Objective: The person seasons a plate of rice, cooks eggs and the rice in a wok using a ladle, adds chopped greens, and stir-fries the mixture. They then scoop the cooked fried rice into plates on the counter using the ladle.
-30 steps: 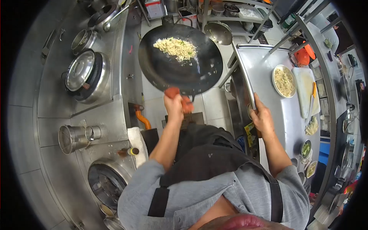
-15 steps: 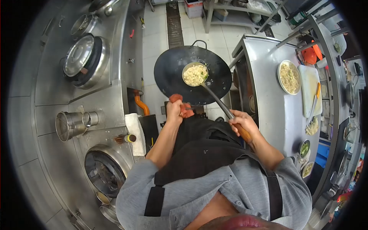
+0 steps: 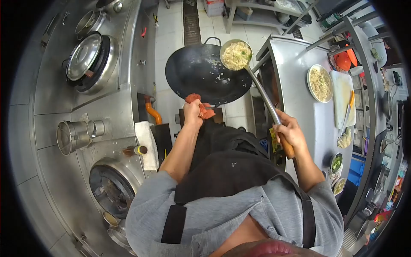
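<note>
My left hand [image 3: 193,112] is closed round a red cloth [image 3: 206,112] at the near edge of a black wok [image 3: 192,75]; the wok's handle is hidden under the cloth. Bits of rice cling to the wok's inner surface. My right hand [image 3: 292,132] grips the long handle of a ladle [image 3: 266,96] close to its wooden end. Fried rice [image 3: 236,55] with green bits fills the ladle's bowl, which is over the wok's far right rim. On the steel counter to the right sits an oval white dish [image 3: 320,83] that holds more fried rice.
Beside the dish, a cutting board [image 3: 342,96] carries a knife with an orange handle [image 3: 352,100]. Small bowls of greens [image 3: 336,162] stand nearer. To the left are a lidded pot [image 3: 84,55], a strainer [image 3: 70,138], a brush [image 3: 139,150] and a stove burner [image 3: 112,190].
My right hand has moved right, carrying the rice-filled ladle from above the wok's middle to its right rim. The wok and my left hand have shifted slightly left and up in view.
</note>
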`<action>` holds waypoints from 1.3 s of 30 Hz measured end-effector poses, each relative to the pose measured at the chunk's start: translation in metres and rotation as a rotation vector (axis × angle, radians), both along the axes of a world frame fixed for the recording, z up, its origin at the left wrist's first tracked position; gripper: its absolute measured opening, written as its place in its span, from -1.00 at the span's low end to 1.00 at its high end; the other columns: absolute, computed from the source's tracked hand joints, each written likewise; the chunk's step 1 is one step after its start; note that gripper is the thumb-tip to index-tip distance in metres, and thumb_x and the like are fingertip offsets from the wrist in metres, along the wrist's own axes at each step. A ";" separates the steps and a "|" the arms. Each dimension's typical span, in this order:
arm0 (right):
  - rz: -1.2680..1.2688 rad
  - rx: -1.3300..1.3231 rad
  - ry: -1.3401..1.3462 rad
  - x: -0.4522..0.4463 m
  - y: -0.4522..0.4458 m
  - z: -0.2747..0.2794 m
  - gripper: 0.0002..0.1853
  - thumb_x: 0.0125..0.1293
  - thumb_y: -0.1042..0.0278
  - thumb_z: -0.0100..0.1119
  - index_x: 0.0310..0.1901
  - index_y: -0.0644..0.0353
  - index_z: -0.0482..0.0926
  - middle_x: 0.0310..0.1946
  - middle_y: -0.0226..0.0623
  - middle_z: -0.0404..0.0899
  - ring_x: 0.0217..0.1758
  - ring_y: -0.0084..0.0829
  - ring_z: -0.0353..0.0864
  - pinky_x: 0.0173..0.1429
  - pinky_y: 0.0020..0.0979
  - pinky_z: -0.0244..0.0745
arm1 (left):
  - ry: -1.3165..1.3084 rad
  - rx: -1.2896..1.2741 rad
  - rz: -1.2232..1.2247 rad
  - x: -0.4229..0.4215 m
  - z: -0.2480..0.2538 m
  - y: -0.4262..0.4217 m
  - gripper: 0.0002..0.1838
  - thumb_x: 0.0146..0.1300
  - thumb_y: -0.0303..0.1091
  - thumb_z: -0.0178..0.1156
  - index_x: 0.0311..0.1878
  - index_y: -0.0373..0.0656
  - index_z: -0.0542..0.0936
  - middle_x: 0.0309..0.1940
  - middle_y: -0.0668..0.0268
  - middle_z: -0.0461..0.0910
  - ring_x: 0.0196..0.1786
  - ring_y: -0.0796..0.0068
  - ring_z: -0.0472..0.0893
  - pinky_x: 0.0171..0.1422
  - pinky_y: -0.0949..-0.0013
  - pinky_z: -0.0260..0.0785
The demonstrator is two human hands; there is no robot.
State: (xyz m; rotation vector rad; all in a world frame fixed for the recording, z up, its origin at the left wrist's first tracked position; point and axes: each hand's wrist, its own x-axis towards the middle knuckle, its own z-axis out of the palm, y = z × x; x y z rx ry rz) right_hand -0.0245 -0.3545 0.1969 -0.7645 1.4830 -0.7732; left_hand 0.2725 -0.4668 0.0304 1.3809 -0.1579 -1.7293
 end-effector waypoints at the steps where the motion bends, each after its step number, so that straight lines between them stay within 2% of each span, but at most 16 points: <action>1: -0.013 -0.006 -0.037 -0.006 0.001 -0.006 -0.32 0.12 0.61 0.11 0.34 0.44 0.25 -0.53 -0.32 0.50 -0.71 -0.53 0.44 -0.60 -0.51 0.33 | -0.050 -0.071 -0.004 -0.005 0.024 0.003 -0.72 -0.01 -0.61 -0.09 -0.16 -0.37 0.38 -0.52 -0.10 0.47 -0.72 0.33 0.42 -0.73 0.20 0.42; 3: -0.012 -0.023 -0.018 -0.006 -0.005 -0.004 -0.33 0.13 0.60 0.11 0.34 0.45 0.24 -0.53 -0.31 0.50 -0.71 -0.53 0.43 -0.60 -0.51 0.33 | -0.148 -0.229 -0.009 -0.007 0.041 0.016 -0.71 0.00 -0.62 -0.11 -0.13 -0.39 0.32 -0.52 -0.07 0.47 -0.70 0.25 0.48 -0.73 0.06 0.50; 5: -0.013 -0.049 -0.004 -0.005 -0.019 -0.008 -0.33 0.13 0.58 0.10 0.34 0.46 0.24 -0.52 -0.31 0.50 -0.71 -0.53 0.43 -0.60 -0.51 0.33 | -0.216 -0.364 -0.025 -0.009 0.052 0.044 -0.65 0.05 -0.60 -0.09 -0.02 -0.31 0.27 -0.54 0.01 0.48 -0.69 0.27 0.50 -0.73 0.16 0.46; 8: 0.124 -0.061 -0.025 0.004 -0.065 -0.035 -0.33 0.13 0.55 0.11 0.33 0.48 0.25 -0.54 -0.33 0.48 -0.70 -0.53 0.44 -0.60 -0.51 0.32 | -0.569 -0.558 -0.074 -0.018 -0.001 0.060 -0.55 0.02 -0.68 -0.12 0.06 -0.22 0.25 -0.42 0.04 0.48 -0.70 0.32 0.48 -0.77 0.25 0.39; 10: 0.074 -0.034 -0.125 0.021 -0.099 -0.050 -0.31 0.12 0.51 0.12 0.33 0.48 0.24 -0.52 -0.33 0.48 -0.68 -0.53 0.44 -0.61 -0.52 0.32 | -0.600 -0.440 -0.083 -0.026 0.011 0.036 -0.54 0.01 -0.70 -0.10 0.06 -0.23 0.25 -0.37 0.03 0.50 -0.70 0.31 0.51 -0.79 0.27 0.35; 14: -0.011 -0.036 -0.292 0.034 -0.106 -0.043 -0.31 0.10 0.49 0.13 0.33 0.45 0.24 -0.49 -0.34 0.49 -0.68 -0.54 0.44 -0.63 -0.54 0.31 | -0.334 -0.238 -0.096 -0.001 0.017 -0.042 -0.74 0.06 -0.60 -0.01 -0.13 -0.36 0.37 -0.55 0.00 0.53 -0.82 0.34 0.40 -0.76 0.29 0.26; 17: -0.082 -0.014 -0.340 0.017 -0.070 -0.040 -0.32 0.12 0.46 0.12 0.31 0.44 0.24 -0.45 -0.34 0.51 -0.67 -0.58 0.43 -0.68 -0.57 0.29 | -0.088 -0.025 -0.149 0.020 -0.034 -0.052 -0.82 0.06 -0.58 -0.03 -0.22 -0.34 0.40 -0.59 0.00 0.48 -0.76 0.28 0.40 -0.71 0.22 0.31; 19: -0.113 0.001 -0.409 0.004 -0.042 -0.029 -0.31 0.12 0.47 0.11 0.33 0.45 0.21 -0.45 -0.33 0.51 -0.66 -0.58 0.43 -0.68 -0.57 0.29 | -0.039 0.012 -0.062 0.020 -0.053 -0.033 -0.66 -0.03 -0.59 -0.06 -0.10 -0.26 0.43 -0.41 -0.12 0.48 -0.69 0.16 0.47 -0.62 0.06 0.53; 21: -0.195 0.028 -0.490 -0.009 -0.011 -0.018 -0.27 0.14 0.48 0.12 0.36 0.44 0.15 -0.45 -0.29 0.51 -0.64 -0.56 0.45 -0.68 -0.57 0.30 | -0.014 0.059 -0.010 0.007 -0.056 -0.018 -0.87 0.08 -0.56 -0.03 -0.29 -0.16 0.42 -0.65 0.12 0.34 -0.42 0.06 0.54 -0.53 0.05 0.49; 24: -0.302 0.012 -0.555 -0.032 0.036 -0.008 -0.27 0.15 0.48 0.13 0.37 0.45 0.13 -0.45 -0.26 0.51 -0.64 -0.54 0.47 -0.68 -0.56 0.30 | 0.263 0.065 -0.119 0.036 -0.131 -0.012 -0.96 0.12 -0.49 -0.01 -0.38 -0.11 0.36 -0.39 -0.02 0.39 -0.38 -0.04 0.56 -0.24 -0.32 0.55; 28: -0.462 -0.088 -0.509 -0.062 0.090 0.010 -0.29 0.13 0.55 0.15 0.35 0.45 0.19 -0.46 -0.25 0.52 -0.68 -0.50 0.47 -0.68 -0.53 0.32 | 0.170 0.110 -0.122 0.041 -0.131 0.000 -0.89 0.05 -0.52 -0.03 -0.55 -0.18 0.29 -0.32 0.00 0.41 -0.53 -0.01 0.51 -0.27 -0.08 0.53; 30: -0.501 -0.105 -0.429 -0.078 0.105 0.023 -0.33 0.11 0.56 0.17 0.32 0.42 0.27 -0.47 -0.26 0.52 -0.70 -0.49 0.47 -0.65 -0.52 0.34 | 0.060 0.176 -0.029 0.037 -0.132 -0.001 -0.86 0.06 -0.53 -0.05 -0.58 -0.16 0.29 -0.48 0.08 0.42 -0.67 0.11 0.42 -0.29 0.00 0.54; 34: -0.488 -0.164 0.248 -0.111 0.119 0.026 -0.31 0.11 0.51 0.18 0.33 0.41 0.28 -0.56 -0.39 0.46 -0.74 -0.51 0.45 -0.65 -0.52 0.35 | 0.106 0.014 -0.177 0.060 -0.179 -0.021 -0.73 0.07 -0.51 -0.10 -0.72 -0.14 0.20 -0.54 0.05 0.35 -0.60 0.00 0.50 -0.45 -0.06 0.50; 36: -0.503 -0.175 0.320 -0.131 0.119 0.020 -0.31 0.09 0.52 0.13 0.35 0.36 0.29 -0.59 -0.34 0.46 -0.73 -0.49 0.46 -0.61 -0.46 0.36 | -0.047 0.033 -0.055 0.055 -0.176 -0.027 -0.83 0.08 -0.53 -0.12 -0.61 -0.18 0.27 -0.48 0.02 0.39 -0.57 -0.05 0.53 -0.42 -0.19 0.54; 38: -0.403 -0.104 0.761 -0.145 0.117 0.023 -0.29 0.06 0.50 0.10 0.35 0.30 0.30 -0.57 -0.19 0.50 -0.71 -0.46 0.48 -0.57 -0.39 0.39 | 0.000 0.028 -0.070 0.057 -0.169 -0.030 -0.89 0.09 -0.53 -0.13 -0.53 -0.19 0.30 -0.43 0.00 0.41 -0.57 -0.07 0.53 -0.43 -0.22 0.54; 39: -0.350 -0.040 0.911 -0.149 0.114 0.026 -0.29 0.03 0.48 0.07 0.34 0.28 0.32 -0.49 0.01 0.57 -0.58 -0.28 0.60 -0.38 -0.28 0.50 | 0.042 0.032 -0.082 0.058 -0.166 -0.031 -0.94 0.11 -0.54 -0.13 -0.44 -0.20 0.34 -0.39 -0.01 0.42 -0.56 -0.09 0.54 -0.43 -0.25 0.55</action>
